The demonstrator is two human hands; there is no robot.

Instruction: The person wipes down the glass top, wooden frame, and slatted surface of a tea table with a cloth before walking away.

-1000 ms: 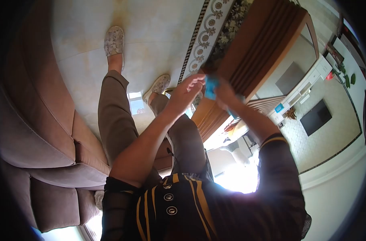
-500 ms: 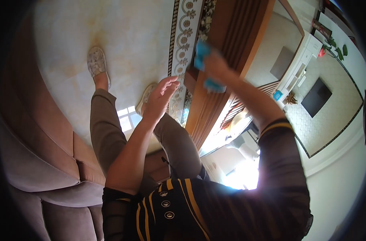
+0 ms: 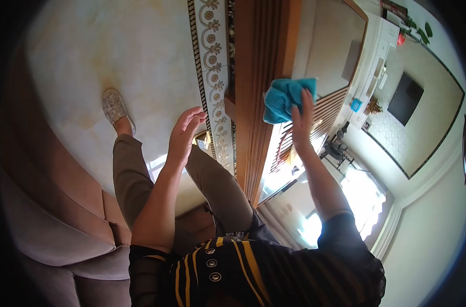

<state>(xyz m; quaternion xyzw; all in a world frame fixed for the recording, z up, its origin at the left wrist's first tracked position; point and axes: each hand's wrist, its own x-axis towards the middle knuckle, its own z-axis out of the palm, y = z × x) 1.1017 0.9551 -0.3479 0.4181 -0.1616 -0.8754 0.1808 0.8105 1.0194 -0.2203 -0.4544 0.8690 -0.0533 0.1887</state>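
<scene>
A teal cloth, bunched and folded, is in my right hand. My fingers lie along its right part, and the cloth is in front of the wooden furniture with grooved brown sides. Whether the cloth touches the wood I cannot tell. My left hand hangs in the air above the floor and my leg, its fingers loosely bent and apart from the thumb, with nothing in it.
A patterned tile border runs along the pale floor beside the furniture. A brown sofa stands at left. At right are a dark screen on the wall and a white cabinet with a small blue box.
My right hand and the cloth have moved right and down in the view, and the blur is gone. The view has shifted; my left hand is a little lower and farther left.
</scene>
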